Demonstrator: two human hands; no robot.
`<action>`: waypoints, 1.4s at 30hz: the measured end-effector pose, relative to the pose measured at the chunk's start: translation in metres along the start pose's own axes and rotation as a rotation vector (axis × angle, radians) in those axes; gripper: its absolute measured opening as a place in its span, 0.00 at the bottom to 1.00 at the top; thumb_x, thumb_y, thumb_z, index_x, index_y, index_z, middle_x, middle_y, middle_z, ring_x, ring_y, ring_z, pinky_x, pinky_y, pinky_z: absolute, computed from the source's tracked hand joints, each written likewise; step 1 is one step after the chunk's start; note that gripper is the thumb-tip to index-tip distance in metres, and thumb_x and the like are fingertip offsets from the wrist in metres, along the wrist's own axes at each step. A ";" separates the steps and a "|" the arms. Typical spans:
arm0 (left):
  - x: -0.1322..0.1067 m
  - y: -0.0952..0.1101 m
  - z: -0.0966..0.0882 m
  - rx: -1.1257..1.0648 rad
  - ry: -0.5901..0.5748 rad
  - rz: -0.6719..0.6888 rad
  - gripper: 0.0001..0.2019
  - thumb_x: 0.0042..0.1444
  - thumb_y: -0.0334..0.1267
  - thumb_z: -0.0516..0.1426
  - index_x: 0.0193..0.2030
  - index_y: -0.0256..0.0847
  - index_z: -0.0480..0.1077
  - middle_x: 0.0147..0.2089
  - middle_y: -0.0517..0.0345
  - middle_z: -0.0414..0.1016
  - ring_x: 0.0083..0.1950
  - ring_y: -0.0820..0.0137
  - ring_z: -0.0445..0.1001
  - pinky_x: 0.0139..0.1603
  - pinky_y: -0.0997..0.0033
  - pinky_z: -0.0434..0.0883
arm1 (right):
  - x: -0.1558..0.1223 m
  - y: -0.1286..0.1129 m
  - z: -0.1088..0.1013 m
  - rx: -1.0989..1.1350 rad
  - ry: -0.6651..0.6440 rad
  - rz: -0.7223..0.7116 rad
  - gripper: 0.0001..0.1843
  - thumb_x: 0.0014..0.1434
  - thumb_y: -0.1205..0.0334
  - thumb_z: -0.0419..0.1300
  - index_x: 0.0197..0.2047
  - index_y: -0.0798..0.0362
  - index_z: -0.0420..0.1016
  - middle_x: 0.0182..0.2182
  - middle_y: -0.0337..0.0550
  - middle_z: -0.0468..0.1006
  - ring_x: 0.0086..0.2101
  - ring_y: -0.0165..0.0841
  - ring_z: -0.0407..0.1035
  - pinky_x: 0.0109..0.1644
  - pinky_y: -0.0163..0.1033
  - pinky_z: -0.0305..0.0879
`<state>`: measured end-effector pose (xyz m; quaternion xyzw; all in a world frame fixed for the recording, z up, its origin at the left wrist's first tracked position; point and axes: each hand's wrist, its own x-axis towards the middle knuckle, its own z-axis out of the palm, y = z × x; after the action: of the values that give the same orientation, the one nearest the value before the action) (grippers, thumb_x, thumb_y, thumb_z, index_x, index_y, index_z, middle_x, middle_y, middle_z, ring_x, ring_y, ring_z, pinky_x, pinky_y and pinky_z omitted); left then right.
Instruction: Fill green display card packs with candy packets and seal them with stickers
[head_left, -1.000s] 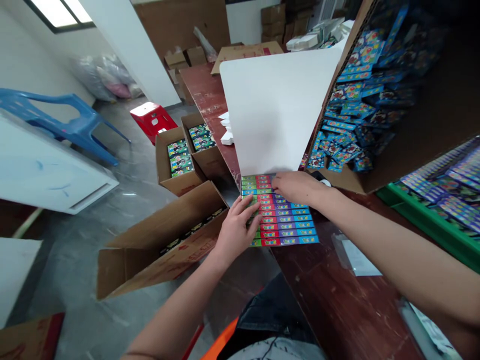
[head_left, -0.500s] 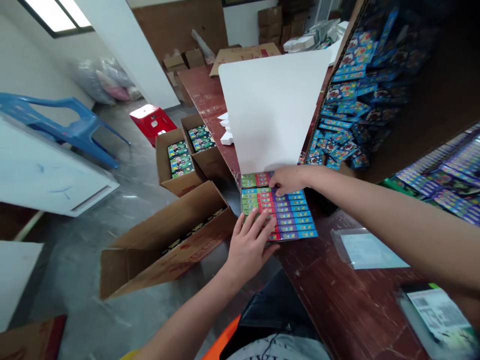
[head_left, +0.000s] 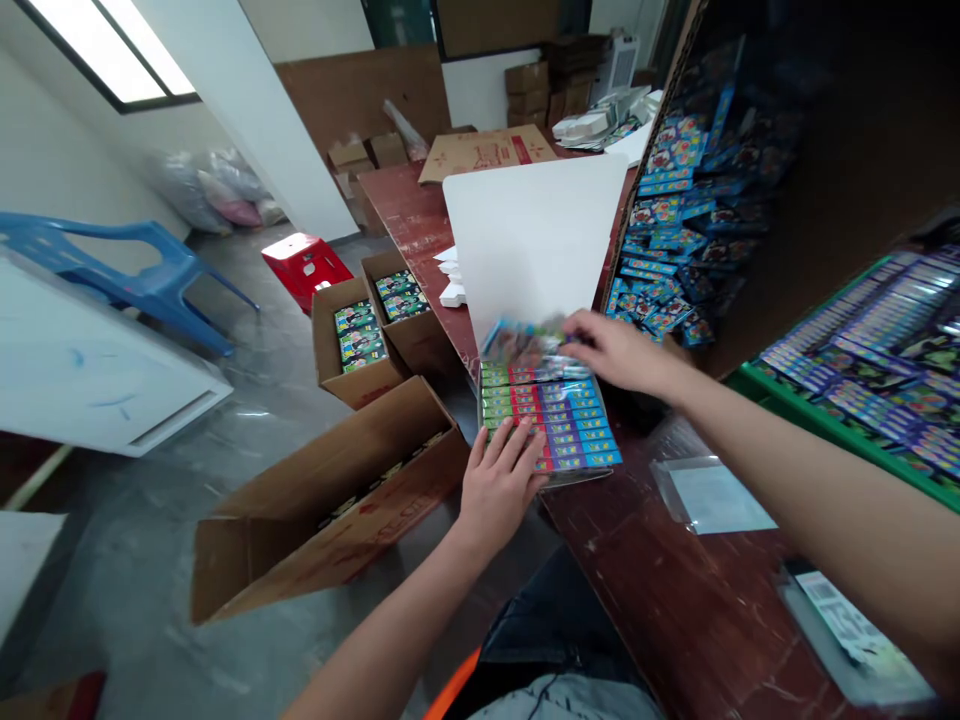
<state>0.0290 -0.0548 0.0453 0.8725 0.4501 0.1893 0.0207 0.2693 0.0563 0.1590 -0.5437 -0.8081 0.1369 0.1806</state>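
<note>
Two bare hands are working at the left edge of a long dark red table point(head_left: 675, 600), which is carrying a white board point(head_left: 536, 240) standing upright at its middle and, to the right, a big brown carton point(head_left: 840, 140) with blue packets point(head_left: 667, 230) heaped inside, just beside a green crate point(head_left: 795, 412) of more boxes. Down on the floor to the left, an open floor carton point(head_left: 330, 500) is sitting just beside the table's edge, with two smaller cartons point(head_left: 360, 340) standing behind it. A row of colourful flat boxes point(head_left: 559, 425) is lying packed side by side at the table's left edge, right in front of the white board. The left hand point(head_left: 499, 490) is resting flat and released on the near left corner of that row, fingers spread over the box tops. The right hand point(head_left: 619, 350) is reaching to the far end of the row and is pinching one blurred box point(head_left: 521, 342), which is tilting up above the others
</note>
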 end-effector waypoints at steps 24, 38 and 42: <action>0.048 0.175 0.019 -2.027 -0.702 -0.568 0.33 0.55 0.60 0.65 0.58 0.37 0.73 0.54 0.43 0.79 0.55 0.55 0.78 0.58 0.58 0.74 | -0.313 -0.050 0.028 0.158 0.357 0.223 0.23 0.68 0.56 0.60 0.64 0.45 0.68 0.61 0.49 0.73 0.58 0.44 0.69 0.60 0.54 0.69; 0.051 0.186 0.011 -0.745 -0.255 0.239 0.47 0.50 0.55 0.68 0.73 0.45 0.56 0.68 0.44 0.64 0.67 0.48 0.63 0.69 0.46 0.58 | -0.347 0.007 0.023 1.093 0.506 0.493 0.27 0.65 0.50 0.63 0.64 0.44 0.65 0.50 0.47 0.77 0.46 0.36 0.75 0.44 0.42 0.77; 0.048 0.192 0.018 -0.424 -0.162 0.332 0.44 0.51 0.56 0.67 0.71 0.44 0.60 0.65 0.43 0.67 0.62 0.46 0.65 0.65 0.42 0.60 | -0.356 0.004 0.032 1.179 0.534 0.562 0.28 0.61 0.55 0.68 0.62 0.44 0.67 0.46 0.44 0.77 0.41 0.32 0.75 0.41 0.38 0.77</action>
<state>0.2095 -0.1281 0.0836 0.9228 0.2482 0.2095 0.2072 0.3813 -0.2733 0.0778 -0.5583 -0.3562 0.4553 0.5951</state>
